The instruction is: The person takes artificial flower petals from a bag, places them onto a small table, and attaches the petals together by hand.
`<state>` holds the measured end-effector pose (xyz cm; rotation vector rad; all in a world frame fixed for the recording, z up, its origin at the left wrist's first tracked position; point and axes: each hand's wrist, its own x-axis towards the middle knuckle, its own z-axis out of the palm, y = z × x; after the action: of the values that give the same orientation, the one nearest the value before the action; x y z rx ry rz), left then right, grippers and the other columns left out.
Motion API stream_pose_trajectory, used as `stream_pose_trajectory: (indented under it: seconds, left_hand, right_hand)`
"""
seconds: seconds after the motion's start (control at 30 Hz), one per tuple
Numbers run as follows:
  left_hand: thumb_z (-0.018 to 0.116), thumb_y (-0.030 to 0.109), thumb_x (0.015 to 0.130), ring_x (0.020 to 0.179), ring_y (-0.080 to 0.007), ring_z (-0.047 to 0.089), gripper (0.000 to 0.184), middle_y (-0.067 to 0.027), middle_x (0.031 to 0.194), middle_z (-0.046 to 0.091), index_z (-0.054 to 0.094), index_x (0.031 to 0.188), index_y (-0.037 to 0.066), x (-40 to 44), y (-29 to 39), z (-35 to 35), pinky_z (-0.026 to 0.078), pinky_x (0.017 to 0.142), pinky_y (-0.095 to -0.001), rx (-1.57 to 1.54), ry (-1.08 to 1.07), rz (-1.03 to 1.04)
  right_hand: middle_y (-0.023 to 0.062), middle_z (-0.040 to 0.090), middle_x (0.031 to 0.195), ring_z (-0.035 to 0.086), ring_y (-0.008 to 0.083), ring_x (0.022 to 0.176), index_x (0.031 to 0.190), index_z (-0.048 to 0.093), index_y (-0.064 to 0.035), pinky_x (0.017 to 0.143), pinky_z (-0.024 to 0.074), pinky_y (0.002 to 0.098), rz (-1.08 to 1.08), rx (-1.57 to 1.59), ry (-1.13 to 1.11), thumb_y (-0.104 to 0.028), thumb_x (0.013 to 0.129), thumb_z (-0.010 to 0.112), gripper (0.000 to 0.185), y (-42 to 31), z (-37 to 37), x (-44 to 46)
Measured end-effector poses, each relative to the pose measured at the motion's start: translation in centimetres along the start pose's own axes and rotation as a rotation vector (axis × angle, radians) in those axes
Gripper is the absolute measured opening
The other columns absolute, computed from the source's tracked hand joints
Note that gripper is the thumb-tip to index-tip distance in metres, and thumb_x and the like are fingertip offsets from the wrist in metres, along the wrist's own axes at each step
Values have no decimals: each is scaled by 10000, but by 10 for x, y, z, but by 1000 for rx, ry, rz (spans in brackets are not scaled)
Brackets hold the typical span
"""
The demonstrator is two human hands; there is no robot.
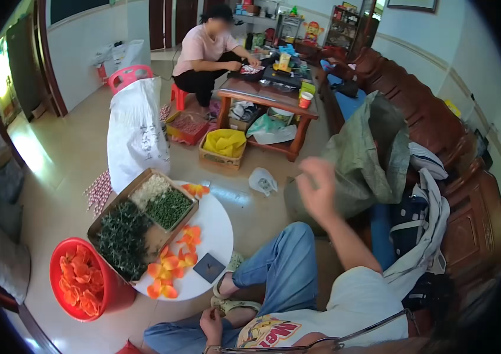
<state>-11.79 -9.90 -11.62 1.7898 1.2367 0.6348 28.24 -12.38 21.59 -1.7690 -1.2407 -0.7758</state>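
My right hand [316, 189] is raised in front of a large green woven sack [357, 171]. Motion blurs it slightly; its fingers look loosely bent and apart, and nothing shows in them. Low beside my clog, my left hand [210, 324] has its fingers pinched together; what they hold is too small to make out. Orange artificial petals [168, 268] lie on a white round table [218, 221], near a dark square piece [209, 268]. A cardboard box [182, 221] on this table holds dark green artificial leaves [122, 239], small green pieces [169, 207] and whitish pieces [151, 192].
A red bucket [118, 298] of orange petals stands left of the table, with a white sack [138, 130] behind. Another person [212, 50] sits working at a wooden table [262, 94]. A yellow-lined box [224, 147] and a plastic bag [262, 181] are on the floor. A brown sofa [416, 100] runs along the right.
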Motion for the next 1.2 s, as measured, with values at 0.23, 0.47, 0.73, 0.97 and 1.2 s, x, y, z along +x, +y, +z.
stream_pose_trajectory:
  seconds: [0.23, 0.47, 0.73, 0.97, 1.2]
  left_hand:
    - [653, 78, 778, 624, -283, 618, 93, -142, 716, 625, 658, 845, 13, 9, -8, 7, 487, 590, -363, 22, 8, 11]
    - [644, 85, 791, 629, -284, 622, 90, -140, 720, 628, 663, 845, 15, 7, -9, 8, 486, 592, -363, 54, 35, -16]
    - [652, 76, 792, 595, -255, 629, 95, -143, 679, 637, 665, 848, 0, 4, -10, 8, 487, 576, -338, 35, 49, 0]
    - [660, 70, 773, 611, -270, 639, 97, -157, 702, 641, 664, 837, -3, 7, 8, 2, 501, 585, -358, 20, 50, -41]
    - [616, 179, 825, 598, -272, 622, 202, -166, 694, 640, 664, 877, -10, 5, 19, -3, 494, 584, -369, -12, 20, -93]
  right_hand:
    - [123, 532, 1222, 535, 248, 1052, 1133, 542, -15, 898, 420, 360, 619, -318, 78, -175, 899, 570, 286, 308, -128, 38]
    - [144, 583, 1108, 575, 279, 989, 1112, 588, -35, 859, 442, 371, 974, -563, -589, -234, 887, 573, 301, 370, -75, -51]
    - [167, 640, 979, 622, 314, 917, 1088, 640, -59, 815, 469, 384, 895, -366, -360, -300, 873, 578, 329, 378, -86, -30]
    - [151, 688, 854, 651, 291, 789, 984, 698, -44, 723, 487, 366, 511, -485, 133, -209, 828, 637, 235, 357, -148, 29]
    - [47, 659, 784, 586, 116, 615, 958, 677, -1, 524, 448, 267, 600, 129, 718, -162, 831, 700, 206, 409, -177, 43]
